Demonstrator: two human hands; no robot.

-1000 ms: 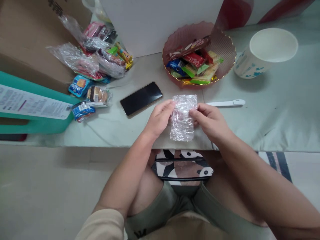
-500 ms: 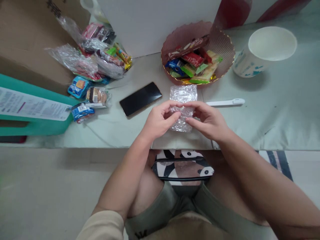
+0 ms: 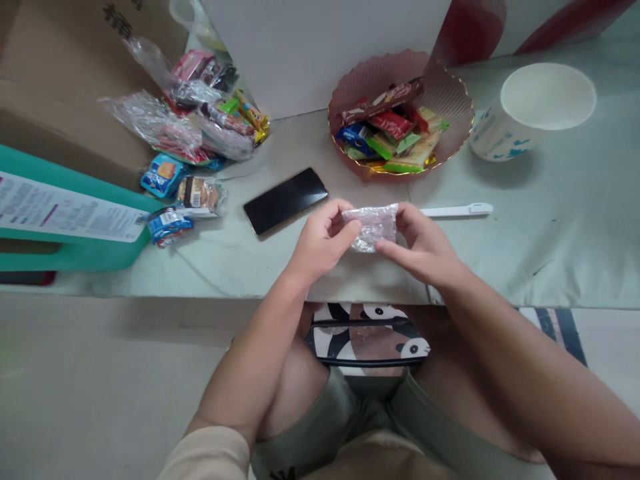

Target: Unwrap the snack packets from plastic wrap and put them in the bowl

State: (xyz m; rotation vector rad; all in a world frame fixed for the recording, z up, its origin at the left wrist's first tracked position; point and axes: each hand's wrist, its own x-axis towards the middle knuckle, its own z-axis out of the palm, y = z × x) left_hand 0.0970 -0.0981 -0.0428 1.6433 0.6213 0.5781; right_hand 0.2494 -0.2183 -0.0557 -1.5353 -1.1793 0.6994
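A crinkled, shiny piece of clear plastic wrap [image 3: 371,227], doubled over into a short wide shape, is held up between my hands above the table. My left hand [image 3: 327,233] pinches its left end, thumb in front and fingers bent behind. At the right end, my right hand [image 3: 420,240] grips it with the thumb on the lower corner; its fingers are partly hidden behind the plastic. A white plastic stick-like tool [image 3: 463,211] lies just right of my right hand. Left of my left hand rests a black phone [image 3: 285,202].
Behind my hands stands a pink, gold-rimmed bowl [image 3: 457,107] of wrapped snacks, with a white paper tub [image 3: 495,140] to its right. Snack packets [image 3: 215,127] in clear bags lie at the left, near a cardboard box [image 3: 60,87] and a teal handled object [image 3: 110,253].
The plastic wrap, flat and long beneath my fingers before, is now folded shorter and raised toward me. My fingertips have moved apart to its two ends. The view has shifted slightly.
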